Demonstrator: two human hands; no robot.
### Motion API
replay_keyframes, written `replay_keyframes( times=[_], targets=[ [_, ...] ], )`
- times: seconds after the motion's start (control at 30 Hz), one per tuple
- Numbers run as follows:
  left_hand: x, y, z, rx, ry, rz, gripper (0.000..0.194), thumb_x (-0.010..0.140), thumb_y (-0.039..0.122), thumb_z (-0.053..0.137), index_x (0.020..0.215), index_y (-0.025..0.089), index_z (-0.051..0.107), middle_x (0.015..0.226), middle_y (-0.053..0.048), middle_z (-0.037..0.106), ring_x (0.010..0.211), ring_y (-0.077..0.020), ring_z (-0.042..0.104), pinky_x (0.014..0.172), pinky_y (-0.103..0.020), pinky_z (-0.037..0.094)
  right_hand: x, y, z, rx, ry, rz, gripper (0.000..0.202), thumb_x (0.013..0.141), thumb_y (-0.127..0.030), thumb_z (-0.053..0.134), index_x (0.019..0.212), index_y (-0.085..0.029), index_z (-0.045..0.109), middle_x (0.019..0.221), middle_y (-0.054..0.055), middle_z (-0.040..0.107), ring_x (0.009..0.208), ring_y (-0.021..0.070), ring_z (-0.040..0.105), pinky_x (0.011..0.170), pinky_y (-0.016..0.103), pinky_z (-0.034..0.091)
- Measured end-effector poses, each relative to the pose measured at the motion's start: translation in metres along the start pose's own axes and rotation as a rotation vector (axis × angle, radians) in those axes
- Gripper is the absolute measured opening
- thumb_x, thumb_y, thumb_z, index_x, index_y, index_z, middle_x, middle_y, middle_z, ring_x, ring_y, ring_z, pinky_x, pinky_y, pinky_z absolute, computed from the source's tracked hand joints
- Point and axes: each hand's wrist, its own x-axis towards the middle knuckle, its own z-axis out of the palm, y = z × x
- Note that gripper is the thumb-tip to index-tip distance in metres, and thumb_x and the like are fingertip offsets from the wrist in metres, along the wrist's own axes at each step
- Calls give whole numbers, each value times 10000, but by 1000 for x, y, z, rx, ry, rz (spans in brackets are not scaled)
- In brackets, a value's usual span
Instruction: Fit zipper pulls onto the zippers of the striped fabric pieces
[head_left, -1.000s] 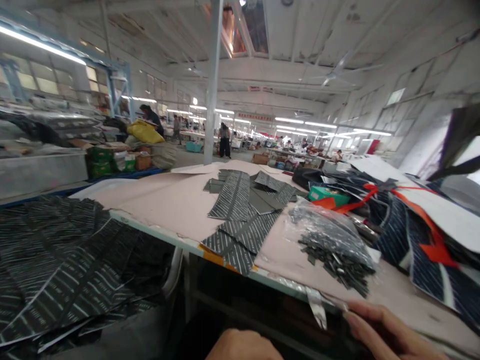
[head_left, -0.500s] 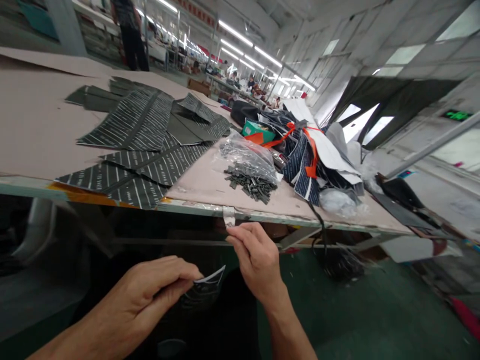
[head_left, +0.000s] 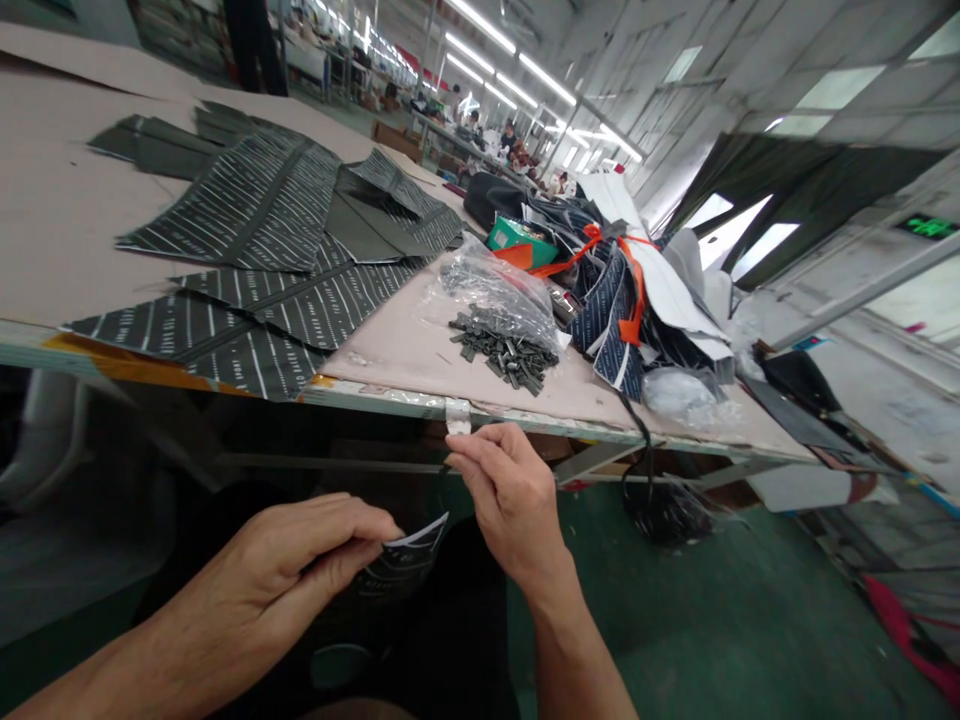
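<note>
"As the left grip [head_left: 300,560] holds it, what does the piece look like?"

"It's a dark piece [head_left: 411,560] with pale printed markings. Its upper edge shows white, curving up to a point at the right. Thumb and forefinger pinch it at the left end. It sits in front of the desk [head_left: 390,350], lower than the near edge, and its lower part fades into shadow."

"And the right grip [head_left: 510,490]?"

"Thumb and fingertips pressed together, at the lower end of a whitish strip [head_left: 458,416] hanging over that edge. Whether the strip is between them, I can't tell."

"How much room do they have?"

"The two stand apart, the piece's tip pointing into the gap. Green floor [head_left: 675,600] shows right of the right forearm. Just beyond both, the near edge runs across, worn, with orange-yellow tape [head_left: 142,370] along its left part."

"What lies on top?"

"Left, overlapping striped panels [head_left: 232,210] reach the near edge. Pinkish surface shows between them and a pile of small dark pieces [head_left: 506,350] beside a clear bag [head_left: 495,285]. Right of that lies a navy bundle [head_left: 600,310] with an orange tie [head_left: 634,290]; a green box [head_left: 517,238] is just beyond the bag."
</note>
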Motion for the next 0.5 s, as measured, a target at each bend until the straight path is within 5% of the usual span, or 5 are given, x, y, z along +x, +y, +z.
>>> replay_keyframes(
  times=[0.17,0.33,0.5],
  targets=[
    [2,2,3,40,-60,3,192,968,262,607,1063,381,724,965,79,793,877,-120,746,827,-110,500,7,8,4,190,23,191,166,915,-193,714,1052,-216,804,849,29,666,769,157,606,728,279,500],
    [9,14,6,-44,-22,-108,199,941,342,646,1135,359,689,1057,41,812,971,-178,763,799,-152,539,-14,13,1,671,182,439,249,901,-354,695,1114,-246,766,804,-8,649,661,135,573,645,265,492],
    [21,30,15,-94,-80,-216,218,949,379,621,1158,320,632,921,42,814,838,-172,756,711,-207,505,-45,-5,-2,846,-131,531,422,645,-252,926,1052,-281,816,893,6,744,805,179,651,726,276,493]
  ],
)
